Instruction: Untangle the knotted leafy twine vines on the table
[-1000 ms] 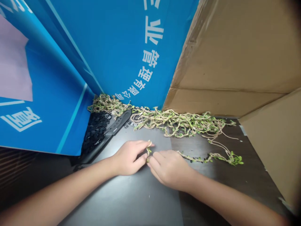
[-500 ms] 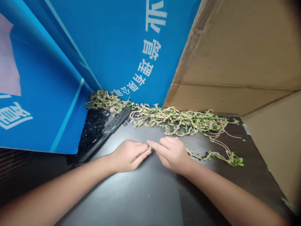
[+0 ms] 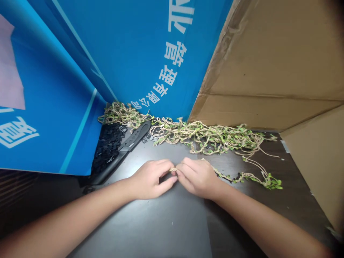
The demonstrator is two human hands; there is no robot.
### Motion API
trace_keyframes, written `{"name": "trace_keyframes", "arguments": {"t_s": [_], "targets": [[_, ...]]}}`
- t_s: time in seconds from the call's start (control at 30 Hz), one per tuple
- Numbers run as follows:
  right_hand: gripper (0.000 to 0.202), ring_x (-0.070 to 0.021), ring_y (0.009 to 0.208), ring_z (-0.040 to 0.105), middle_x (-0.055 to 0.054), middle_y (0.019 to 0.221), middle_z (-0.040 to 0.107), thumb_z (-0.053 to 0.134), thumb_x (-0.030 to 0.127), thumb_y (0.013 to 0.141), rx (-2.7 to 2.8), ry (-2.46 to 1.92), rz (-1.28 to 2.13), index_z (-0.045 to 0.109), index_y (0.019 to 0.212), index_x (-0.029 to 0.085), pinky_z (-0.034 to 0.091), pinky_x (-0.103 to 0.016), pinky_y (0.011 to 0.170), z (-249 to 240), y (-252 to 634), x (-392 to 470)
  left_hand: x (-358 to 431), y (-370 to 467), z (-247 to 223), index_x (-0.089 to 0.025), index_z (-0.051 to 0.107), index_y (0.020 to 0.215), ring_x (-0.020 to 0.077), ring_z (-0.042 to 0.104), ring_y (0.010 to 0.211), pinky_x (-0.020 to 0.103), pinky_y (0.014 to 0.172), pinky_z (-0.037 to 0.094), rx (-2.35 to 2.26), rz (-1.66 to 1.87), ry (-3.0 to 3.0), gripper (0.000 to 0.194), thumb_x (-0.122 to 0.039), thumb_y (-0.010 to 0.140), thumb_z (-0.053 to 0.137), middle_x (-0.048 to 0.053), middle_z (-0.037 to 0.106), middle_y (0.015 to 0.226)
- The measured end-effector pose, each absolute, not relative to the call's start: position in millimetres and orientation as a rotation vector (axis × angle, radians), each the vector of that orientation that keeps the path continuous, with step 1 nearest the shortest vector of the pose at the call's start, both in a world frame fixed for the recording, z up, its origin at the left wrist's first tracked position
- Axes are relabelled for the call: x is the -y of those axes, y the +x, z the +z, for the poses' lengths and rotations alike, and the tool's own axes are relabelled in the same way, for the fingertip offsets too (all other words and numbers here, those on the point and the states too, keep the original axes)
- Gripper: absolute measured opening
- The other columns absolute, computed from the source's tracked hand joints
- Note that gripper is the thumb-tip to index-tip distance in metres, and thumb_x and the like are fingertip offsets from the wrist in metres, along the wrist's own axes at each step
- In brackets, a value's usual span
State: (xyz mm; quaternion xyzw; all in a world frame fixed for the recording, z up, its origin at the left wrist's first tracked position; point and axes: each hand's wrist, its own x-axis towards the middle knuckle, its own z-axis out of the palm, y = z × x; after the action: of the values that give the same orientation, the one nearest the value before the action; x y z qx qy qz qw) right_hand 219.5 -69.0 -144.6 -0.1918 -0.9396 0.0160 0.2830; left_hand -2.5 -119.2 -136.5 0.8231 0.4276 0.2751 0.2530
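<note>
In the head view my right hand (image 3: 197,177) pinches a strand of leafy twine (image 3: 228,177) near its end, its fingers pressed together. The strand runs out rightward behind that hand and ends in a green leafy tuft (image 3: 272,182). My left hand (image 3: 153,179) faces it, thumb and forefinger curled in a C around the short twine end between the hands. Their tips seem to touch that end. Just beyond both hands lies a long tangled heap of leafy twine (image 3: 215,138).
A black knife-shaped tool (image 3: 120,154) with holes lies diagonally at left, beside many small black pieces (image 3: 107,143). Another twine heap (image 3: 120,113) sits in the back corner. Blue printed panels (image 3: 134,53) and a cardboard wall (image 3: 268,71) enclose the grey mat (image 3: 150,225) and dark table.
My left thumb and forefinger have parted from a flat pinch into a rounder C. My right fingers have curled in on the twine. The view has shifted slightly.
</note>
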Motion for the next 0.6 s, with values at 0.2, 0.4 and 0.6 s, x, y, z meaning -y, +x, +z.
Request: {"name": "trace_keyframes", "arguments": {"t_s": [0.2, 0.4, 0.6], "targets": [[0.019, -0.0156, 0.064, 0.044, -0.001, 0.072, 0.053, 0.053, 0.020, 0.099, 2.477, -0.497, -0.099, 0.060, 0.082, 0.018, 0.029, -0.031, 0.061, -142.9, 218.6, 70.1, 124.6, 5.9, -142.9, -0.020, 0.057, 0.096, 0.0110, 0.051, 0.070, 0.024, 0.065, 0.037, -1.296, 0.801, 2.154, 0.003, -0.022, 0.095, 0.060, -0.002, 0.055, 0.078], [0.019, -0.0157, 0.063, 0.042, -0.001, 0.071, 0.052, 0.054, 0.020, 0.099, 2.454, -0.531, -0.115, 0.060, 0.082, 0.018, 0.028, -0.032, 0.060, -143.5, 217.1, 68.9, 125.1, 7.5, -143.2, -0.020, 0.056, 0.100, 0.0129, 0.056, 0.082, 0.025, 0.074, 0.043, -1.337, 0.850, 2.094, 0.004, -0.023, 0.097, 0.056, 0.002, 0.056, 0.096], [0.017, -0.0163, 0.063, 0.042, -0.001, 0.070, 0.050, 0.055, 0.018, 0.099, 2.475, -0.525, -0.173, 0.060, 0.083, 0.018, 0.027, -0.032, 0.060, -144.0, 216.7, 66.1, 125.2, 9.7, -143.1, -0.021, 0.055, 0.103, 0.0137, 0.056, 0.082, 0.026, 0.073, 0.042, -1.366, 0.806, 2.059, 0.009, -0.022, 0.095, 0.057, 0.002, 0.057, 0.097]]}}
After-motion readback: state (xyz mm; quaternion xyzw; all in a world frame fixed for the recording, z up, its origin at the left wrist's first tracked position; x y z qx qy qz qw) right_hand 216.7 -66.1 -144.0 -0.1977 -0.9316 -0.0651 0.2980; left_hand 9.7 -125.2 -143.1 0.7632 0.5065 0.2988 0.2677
